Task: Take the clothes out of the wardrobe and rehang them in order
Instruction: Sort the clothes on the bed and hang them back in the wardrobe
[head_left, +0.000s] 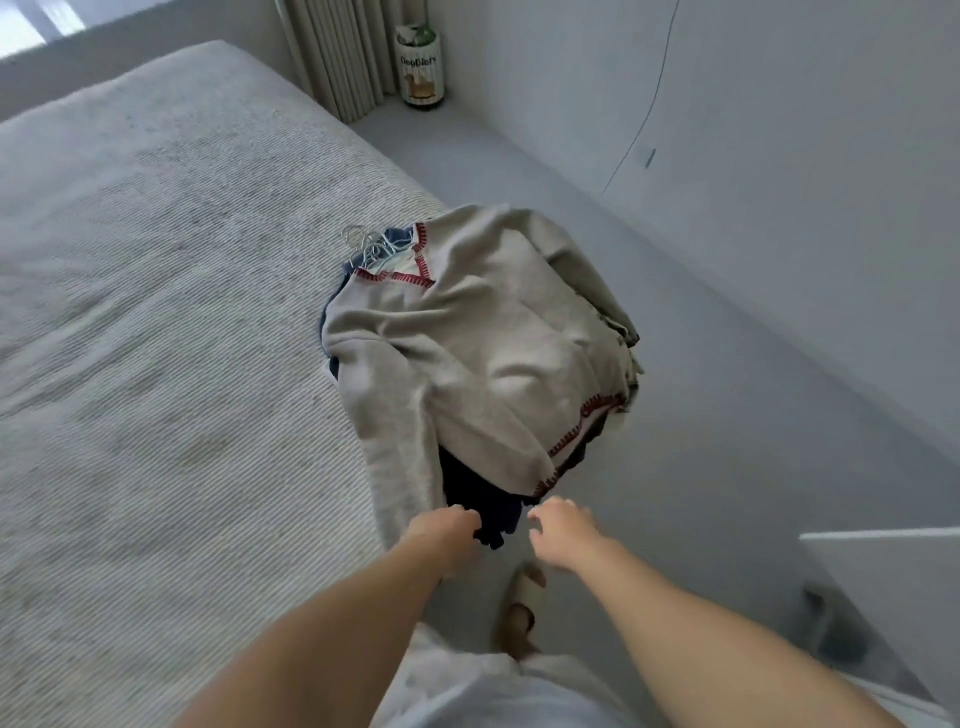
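A pile of clothes lies on the bed's right edge and hangs over toward the floor. On top is a beige sweater (483, 353) with red blanket stitching. Dark navy garments (478, 493) show beneath it. Several wire hangers (369, 247) stick out at the pile's far end. My left hand (441, 527) is at the near end of the pile, its fingers curled against the navy cloth and the beige sleeve. Whether it grips them is unclear. My right hand (561, 525) hovers just right of the pile with loosely curled fingers, holding nothing.
The bed (156, 312) with its ribbed grey cover fills the left. Grey floor (701, 415) runs along its right side to white panels (779, 156). A white door edge (893, 582) juts in at lower right. A cylindrical bin (420, 67) stands by the curtain (337, 57). My slippered foot (524, 597) is below my hands.
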